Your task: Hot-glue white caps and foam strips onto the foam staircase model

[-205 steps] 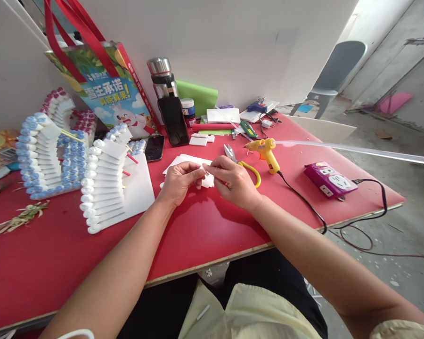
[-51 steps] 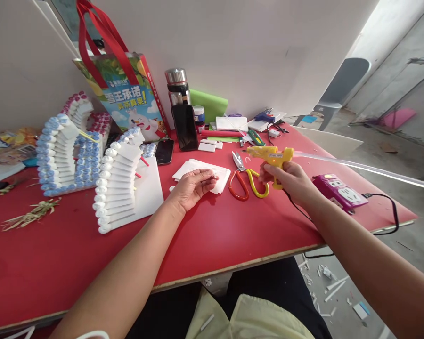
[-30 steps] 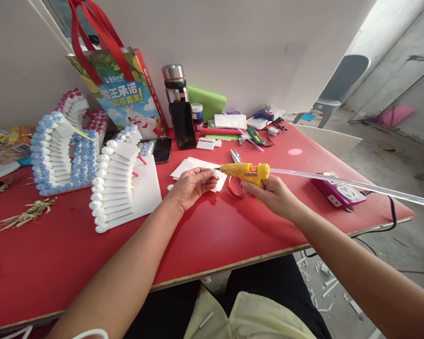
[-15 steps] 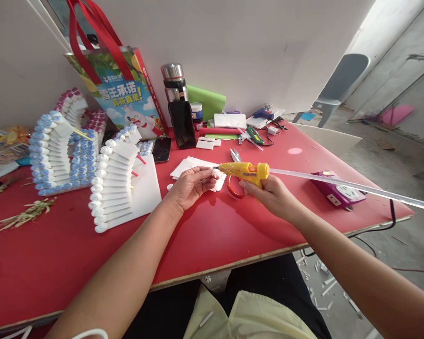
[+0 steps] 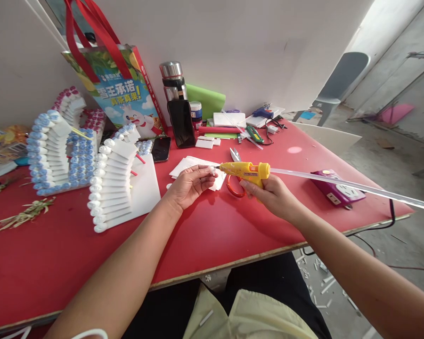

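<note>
My right hand point(image 5: 268, 188) is wrapped round a yellow hot glue gun point(image 5: 245, 173), with a long clear glue stick point(image 5: 325, 182) running out of its back end. The gun's nozzle points left, at a small white piece point(image 5: 214, 172) pinched in the fingertips of my left hand point(image 5: 192, 185). That piece is too small to name. Below the hands lie white paper sheets point(image 5: 183, 165) and scissors with orange-red handles point(image 5: 235, 187). To the left stands a fan-shaped row of white rolled pieces point(image 5: 104, 188) on a white board point(image 5: 146, 188).
Blue-and-white rolled work point(image 5: 47, 155) stands at the left beside a shopping bag point(image 5: 120, 89). A steel flask point(image 5: 171, 77), a black phone point(image 5: 161, 149) and a green-handled cutter point(image 5: 255, 134) lie farther back. At the right is a purple power socket point(image 5: 337, 188), its cord hanging off the table edge.
The view has shifted very slightly. Both hands keep nearly the same place, with the glue gun's nozzle still at the small white piece.
</note>
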Motion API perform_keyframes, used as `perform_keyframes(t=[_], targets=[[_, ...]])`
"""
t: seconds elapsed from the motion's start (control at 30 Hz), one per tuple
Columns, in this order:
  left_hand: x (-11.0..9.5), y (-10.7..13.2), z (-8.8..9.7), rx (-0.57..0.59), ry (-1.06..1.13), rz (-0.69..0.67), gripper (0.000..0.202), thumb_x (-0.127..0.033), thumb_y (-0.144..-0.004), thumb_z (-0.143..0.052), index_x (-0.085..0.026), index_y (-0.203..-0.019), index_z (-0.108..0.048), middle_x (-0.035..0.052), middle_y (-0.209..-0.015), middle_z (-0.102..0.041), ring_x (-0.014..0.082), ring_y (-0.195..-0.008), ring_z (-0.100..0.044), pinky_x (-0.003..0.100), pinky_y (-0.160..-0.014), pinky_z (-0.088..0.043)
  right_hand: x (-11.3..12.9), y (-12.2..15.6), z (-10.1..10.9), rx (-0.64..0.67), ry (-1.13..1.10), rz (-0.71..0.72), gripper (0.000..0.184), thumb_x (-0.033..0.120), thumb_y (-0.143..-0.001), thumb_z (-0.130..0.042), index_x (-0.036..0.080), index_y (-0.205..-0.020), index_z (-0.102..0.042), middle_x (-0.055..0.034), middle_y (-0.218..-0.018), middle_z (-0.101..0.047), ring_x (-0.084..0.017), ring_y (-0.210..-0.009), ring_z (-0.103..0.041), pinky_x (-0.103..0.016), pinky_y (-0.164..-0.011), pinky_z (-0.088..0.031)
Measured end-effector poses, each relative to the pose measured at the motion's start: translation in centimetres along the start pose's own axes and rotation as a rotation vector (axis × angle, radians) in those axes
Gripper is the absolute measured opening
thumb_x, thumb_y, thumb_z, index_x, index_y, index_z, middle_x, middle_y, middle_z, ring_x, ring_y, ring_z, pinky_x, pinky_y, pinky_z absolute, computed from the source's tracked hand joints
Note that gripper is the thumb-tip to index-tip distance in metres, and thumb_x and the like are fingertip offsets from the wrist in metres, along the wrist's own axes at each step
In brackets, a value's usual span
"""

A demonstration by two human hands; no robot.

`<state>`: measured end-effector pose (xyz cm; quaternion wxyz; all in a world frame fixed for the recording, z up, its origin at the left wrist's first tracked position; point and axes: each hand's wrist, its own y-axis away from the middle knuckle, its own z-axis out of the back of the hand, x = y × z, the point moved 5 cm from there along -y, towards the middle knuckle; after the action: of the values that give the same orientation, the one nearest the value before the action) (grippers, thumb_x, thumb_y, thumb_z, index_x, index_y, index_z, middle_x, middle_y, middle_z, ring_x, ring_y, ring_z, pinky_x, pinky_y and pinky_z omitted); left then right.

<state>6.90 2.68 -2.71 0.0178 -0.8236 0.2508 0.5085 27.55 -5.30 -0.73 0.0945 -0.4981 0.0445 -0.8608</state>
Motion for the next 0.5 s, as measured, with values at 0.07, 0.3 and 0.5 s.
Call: perform_keyframes(t=[0.07, 0.3, 0.5], targets=[[-0.05, 0.03, 0.0, -0.004, 0.002, 0.0, 0.008, -0.01, -0.082, -0.072, -0.008, -0.09, -0.073, 0.0096, -0.083, -0.075, 0.0099, -0.066, -0.069, 0.017, -0.065, -0.059, -0.07, 0.08, 0.02, 0.003, 0.001, 0.002, 0.046, 0.057, -0.096, -0.055, 0.019, -0.071, -0.058, -0.0007, -0.065, -0.049, -0.013, -0.059, -0.041, -0.029, -0.053, -0.033], [-0.2, 0.16, -0.18, -0.001, 0.017, -0.002, 0.008, -0.009, -0.082, -0.071, -0.008, -0.09, -0.072, 0.0103, -0.083, -0.076, 0.0102, -0.065, -0.07, 0.018, -0.065, -0.06, -0.01, 0.22, 0.11, 0.001, 0.011, 0.003, 0.045, 0.055, -0.097, -0.054, 0.019, -0.071, -0.058, -0.0001, -0.065, -0.048, -0.013, -0.058, -0.041, -0.029, -0.053, -0.033], [-0.27, 0.16, -0.29, 0.023, 0.046, -0.019, 0.007, -0.006, -0.082, -0.069, -0.008, -0.089, -0.072, 0.0108, -0.082, -0.076, 0.0104, -0.064, -0.07, 0.017, -0.064, -0.06, 0.18, 0.28, 0.25, 0.006, 0.001, 0.003, 0.045, 0.055, -0.097, -0.054, 0.018, -0.072, -0.057, -0.0002, -0.066, -0.05, -0.012, -0.059, -0.042, -0.028, -0.054, -0.034]])
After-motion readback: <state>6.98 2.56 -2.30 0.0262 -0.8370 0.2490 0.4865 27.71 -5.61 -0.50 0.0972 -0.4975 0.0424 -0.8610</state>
